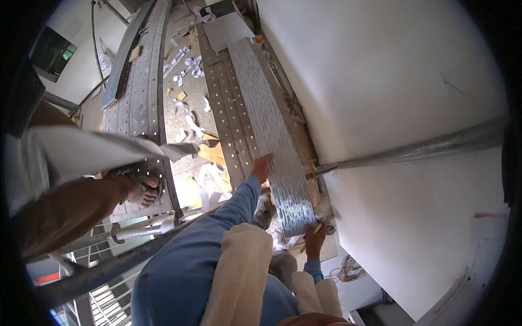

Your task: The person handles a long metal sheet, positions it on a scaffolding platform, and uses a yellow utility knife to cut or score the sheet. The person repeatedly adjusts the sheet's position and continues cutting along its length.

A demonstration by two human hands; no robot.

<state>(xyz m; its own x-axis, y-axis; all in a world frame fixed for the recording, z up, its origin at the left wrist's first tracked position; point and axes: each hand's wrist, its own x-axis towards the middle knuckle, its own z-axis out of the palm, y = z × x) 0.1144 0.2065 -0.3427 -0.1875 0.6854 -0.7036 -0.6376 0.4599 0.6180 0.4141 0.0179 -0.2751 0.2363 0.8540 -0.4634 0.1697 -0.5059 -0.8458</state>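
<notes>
A long silvery-grey panel with a fine ribbed, streaky surface (272,136) slants from the far end of the platform down toward my body. My left hand (262,167) grips its left edge about two thirds of the way down, fingers closed with the tips out of sight. At the near right corner, my right hand (314,242) is closed around a small yellow tool (318,228), touching the panel's end. The kind of tool is too small to make out.
Perforated metal scaffold planks (144,70) run away from me. Pale curled strips (190,65) litter the floor between them. Another person's sandalled foot (145,191) stands at left, beside a blurred white sheet (98,155). A metal pole (413,149) meets the white wall (391,81) at right; coiled cable (350,269) lies below.
</notes>
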